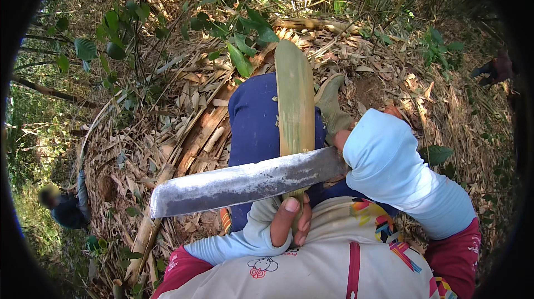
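Observation:
My left hand (287,222), in a pale sleeve cuff, is closed around the narrow lower end of a flat, paddle-shaped piece of bamboo (296,101). The bamboo is greenish yellow, with a rounded broad end pointing away from me. My right hand (341,140), mostly covered by a light blue sleeve, grips a machete (245,185); its handle is hidden. The wide, worn metal blade lies across the bamboo's lower part, just above my left hand, its squared tip toward the left. Whether blade and bamboo touch I cannot tell.
Beneath the bamboo are my blue-trousered knee (250,115) and an olive boot (331,99). Dry leaves and split stalks (203,132) cover the ground. A leafy green branch (245,38) hangs ahead. Another person (71,207) is at the far left; a dark figure (497,69) shows at right.

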Motion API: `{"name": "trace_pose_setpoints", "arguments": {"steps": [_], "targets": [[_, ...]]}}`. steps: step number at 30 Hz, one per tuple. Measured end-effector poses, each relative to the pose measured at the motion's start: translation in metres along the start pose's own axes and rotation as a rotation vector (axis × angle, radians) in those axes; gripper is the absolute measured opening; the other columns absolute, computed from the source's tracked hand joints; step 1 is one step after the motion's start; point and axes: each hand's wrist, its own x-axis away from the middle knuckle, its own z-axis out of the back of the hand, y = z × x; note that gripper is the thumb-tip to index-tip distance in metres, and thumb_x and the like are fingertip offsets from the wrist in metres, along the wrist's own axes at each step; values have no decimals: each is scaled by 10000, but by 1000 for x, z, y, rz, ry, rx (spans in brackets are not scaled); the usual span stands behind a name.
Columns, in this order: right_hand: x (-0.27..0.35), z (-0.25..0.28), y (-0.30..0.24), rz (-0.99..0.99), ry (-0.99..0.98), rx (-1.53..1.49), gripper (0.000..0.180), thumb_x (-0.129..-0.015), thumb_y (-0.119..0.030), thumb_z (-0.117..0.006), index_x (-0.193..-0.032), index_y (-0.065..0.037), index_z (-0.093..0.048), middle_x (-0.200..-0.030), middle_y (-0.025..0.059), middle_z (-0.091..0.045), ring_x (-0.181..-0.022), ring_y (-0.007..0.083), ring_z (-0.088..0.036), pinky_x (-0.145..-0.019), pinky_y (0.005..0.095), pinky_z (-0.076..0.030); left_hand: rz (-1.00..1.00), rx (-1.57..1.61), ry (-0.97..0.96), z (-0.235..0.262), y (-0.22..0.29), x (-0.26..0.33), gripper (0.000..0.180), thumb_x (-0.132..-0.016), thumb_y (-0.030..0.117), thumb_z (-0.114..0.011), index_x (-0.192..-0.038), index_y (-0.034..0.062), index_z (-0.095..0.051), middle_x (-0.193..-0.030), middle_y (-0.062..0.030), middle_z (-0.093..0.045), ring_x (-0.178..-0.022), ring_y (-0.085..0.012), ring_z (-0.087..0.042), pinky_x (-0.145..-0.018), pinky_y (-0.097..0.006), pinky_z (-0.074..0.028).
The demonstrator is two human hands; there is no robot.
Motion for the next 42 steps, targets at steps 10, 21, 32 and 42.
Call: {"name": "trace_pose_setpoints", "arguments": {"steps": [10,21,32,42], "targets": [[-5,1,3,-15,-50,16,80,-741,-203,-575,-748,-138,-620,-586,52,-564,-596,288,-590,-591,484,-368,42,11,10,0,1,-1,393,-952,359,-495,-1061,-9,-410,-631,-71,-482,-467,-143,-481,-423,-261,-430],[-22,12,12,-24,-170,75,168,-775,-230,-584,-912,-151,-640,-710,56,-620,-703,287,-620,-632,486,-391,-1,-17,-21,1,1,-1,244,-972,285,-445,-1040,62,-370,-627,-93,-459,-439,-173,-470,-421,-312,-433],[-46,-4,36,-317,-268,-51,202,-615,-160,-667,-789,-86,-594,-685,113,-603,-710,336,-610,-686,407,-468,-50,62,40,-6,-4,0,249,-970,245,-459,-1047,23,-375,-657,-83,-470,-466,-143,-461,-440,-283,-432],[-13,4,22,-127,-170,20,251,-664,-217,-667,-898,-132,-638,-733,102,-633,-742,316,-632,-705,487,-450,-68,36,20,-4,-8,-1,233,-973,245,-457,-1045,37,-378,-632,-91,-463,-444,-162,-461,-421,-307,-423]]}}
